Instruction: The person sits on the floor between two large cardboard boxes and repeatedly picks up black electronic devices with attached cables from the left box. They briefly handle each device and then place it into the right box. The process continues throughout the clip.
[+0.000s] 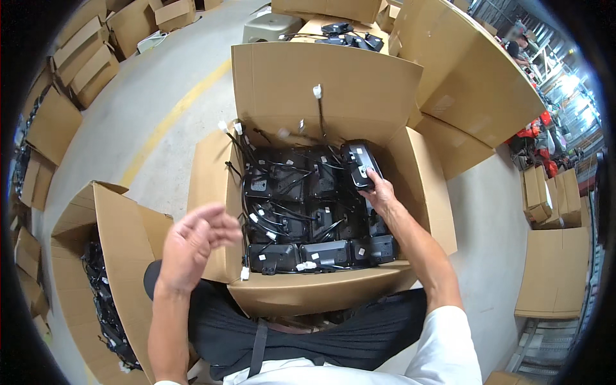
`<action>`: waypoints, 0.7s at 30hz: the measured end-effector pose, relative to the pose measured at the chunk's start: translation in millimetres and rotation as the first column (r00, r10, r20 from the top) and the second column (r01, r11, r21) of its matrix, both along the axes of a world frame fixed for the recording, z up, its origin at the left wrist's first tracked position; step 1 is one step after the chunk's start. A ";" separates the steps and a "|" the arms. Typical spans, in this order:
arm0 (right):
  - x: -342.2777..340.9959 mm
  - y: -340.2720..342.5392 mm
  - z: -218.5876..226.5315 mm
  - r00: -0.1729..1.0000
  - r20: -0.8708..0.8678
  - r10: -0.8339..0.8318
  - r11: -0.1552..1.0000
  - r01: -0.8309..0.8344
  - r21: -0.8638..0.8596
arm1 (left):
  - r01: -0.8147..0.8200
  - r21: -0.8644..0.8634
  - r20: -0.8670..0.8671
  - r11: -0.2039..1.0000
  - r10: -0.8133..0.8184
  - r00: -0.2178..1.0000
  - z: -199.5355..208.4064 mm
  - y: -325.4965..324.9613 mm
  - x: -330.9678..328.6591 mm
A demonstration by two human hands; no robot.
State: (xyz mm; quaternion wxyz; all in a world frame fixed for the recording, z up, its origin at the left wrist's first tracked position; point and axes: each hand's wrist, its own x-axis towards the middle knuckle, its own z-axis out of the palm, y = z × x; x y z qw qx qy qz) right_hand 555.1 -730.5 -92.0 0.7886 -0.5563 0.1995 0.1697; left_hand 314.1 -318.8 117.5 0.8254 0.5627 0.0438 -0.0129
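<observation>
My right hand point(378, 192) grips the near end of a black oblong plastic unit point(360, 157), its thumb on the upper face. The unit is at the right side of an open cardboard box point(327, 83). A black cable point(323, 115) with a white plug stands up beside it; I cannot tell whether it belongs to this unit. Inside the box lie several similar black units point(324, 252) in rows, with cables and white plugs across them. My left hand point(199, 244) hovers by the box's left wall, holding nothing, fingers apart and slightly blurred.
Another open carton point(122, 256) with black cabled parts stands at the left. More cartons point(83, 58) line the far left. Behind the box are a grey plastic stool point(273, 27) and more black units point(350, 40). A large carton point(468, 83) rises at the right.
</observation>
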 end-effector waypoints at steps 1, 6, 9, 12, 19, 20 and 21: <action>2.2 12.7 -10.1 0.999 -0.025 -0.024 0.999 0.025 0.022 | 0.002 0.067 -0.075 0.998 0.003 0.997 -7.9 0.5 -8.3; 7.1 36.5 -58.1 0.997 -0.040 -0.061 0.997 0.063 0.039 | 0.043 0.214 -0.252 0.976 0.012 0.968 -23.0 -16.2 13.5; 8.5 37.3 -64.0 0.997 -0.044 -0.061 0.998 0.061 0.003 | 0.306 0.484 -0.196 0.820 -0.239 0.951 -35.8 -64.5 70.1; 7.4 42.6 -60.1 0.997 -0.047 -0.063 0.997 0.060 -0.057 | 0.048 0.854 0.208 0.519 -0.423 0.882 -102.6 -123.4 127.3; 14.7 36.5 -54.3 0.992 0.129 -0.016 0.899 0.071 -0.431 | -0.446 0.794 0.223 -0.412 -0.486 0.845 -249.6 -166.8 226.4; 12.5 24.5 -57.6 0.990 0.137 -0.029 0.895 0.087 -0.437 | -0.390 0.831 0.145 -0.397 -0.522 0.841 -244.5 -169.8 231.7; 9.5 15.2 -60.6 0.989 0.146 -0.036 0.891 0.098 -0.443 | -0.449 0.822 0.189 -0.350 -0.577 0.795 -238.9 -168.4 235.1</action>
